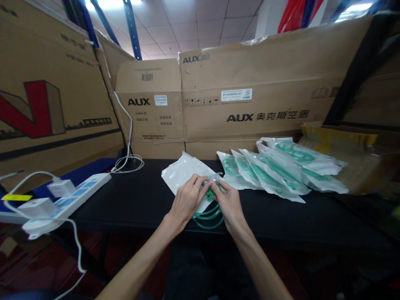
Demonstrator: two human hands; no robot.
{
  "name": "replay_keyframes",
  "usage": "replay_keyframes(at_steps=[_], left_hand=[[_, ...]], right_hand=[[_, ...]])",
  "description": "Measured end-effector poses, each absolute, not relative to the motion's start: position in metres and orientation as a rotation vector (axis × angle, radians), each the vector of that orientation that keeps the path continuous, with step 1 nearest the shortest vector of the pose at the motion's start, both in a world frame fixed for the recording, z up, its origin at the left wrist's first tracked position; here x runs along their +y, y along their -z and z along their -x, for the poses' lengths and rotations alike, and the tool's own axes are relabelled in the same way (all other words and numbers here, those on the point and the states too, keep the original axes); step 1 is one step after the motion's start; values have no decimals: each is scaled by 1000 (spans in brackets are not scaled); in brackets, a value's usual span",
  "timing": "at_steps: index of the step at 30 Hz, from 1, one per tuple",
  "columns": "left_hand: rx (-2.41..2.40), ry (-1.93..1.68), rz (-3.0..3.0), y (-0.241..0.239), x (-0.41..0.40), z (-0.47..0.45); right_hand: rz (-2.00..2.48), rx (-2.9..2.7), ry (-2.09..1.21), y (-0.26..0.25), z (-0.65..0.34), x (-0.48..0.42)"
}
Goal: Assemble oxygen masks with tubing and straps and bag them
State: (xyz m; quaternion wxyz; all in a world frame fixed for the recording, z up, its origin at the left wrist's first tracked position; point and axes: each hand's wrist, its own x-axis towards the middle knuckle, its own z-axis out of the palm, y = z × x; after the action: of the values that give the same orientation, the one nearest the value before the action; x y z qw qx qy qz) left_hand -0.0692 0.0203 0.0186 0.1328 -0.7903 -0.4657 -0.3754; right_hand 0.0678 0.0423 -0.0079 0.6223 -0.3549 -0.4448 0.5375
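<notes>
Both my hands meet over the front of a black table (pixel 137 200). My left hand (pixel 187 199) and my right hand (pixel 228 202) are closed on a coil of green tubing (pixel 208 216) that loops down between them. The coil lies partly over a white plastic pouch (pixel 181 173) flat on the table just behind my fingers. Whether the tubing is partly inside the pouch I cannot tell.
To the right, a fanned row of several sealed white pouches (pixel 275 168) with green tubing inside. A white power strip (pixel 62 202) with chargers and cables sits at the left. Large AUX cardboard boxes (pixel 250 100) wall off the back and left. A yellowish bag (pixel 343 154) stands far right.
</notes>
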Motion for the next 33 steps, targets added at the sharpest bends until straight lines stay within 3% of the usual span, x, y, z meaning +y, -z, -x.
replay_keyframes(at_steps=[5,16,25,33], left_hand=[[-1414,888,2232,-21,18,66],[-1268,1097,2300,-12,12,68],[-1515,1015,2327,-20,13,67],[-1411,876,2369,-20,15,60]], right_hand=[[803,-1090,-1257,15,-69,36],[867,-1094,-1290,16,-66,50],[684,-925,-1536,9,-57,27],[656,-795,-1465,27,-63,9]])
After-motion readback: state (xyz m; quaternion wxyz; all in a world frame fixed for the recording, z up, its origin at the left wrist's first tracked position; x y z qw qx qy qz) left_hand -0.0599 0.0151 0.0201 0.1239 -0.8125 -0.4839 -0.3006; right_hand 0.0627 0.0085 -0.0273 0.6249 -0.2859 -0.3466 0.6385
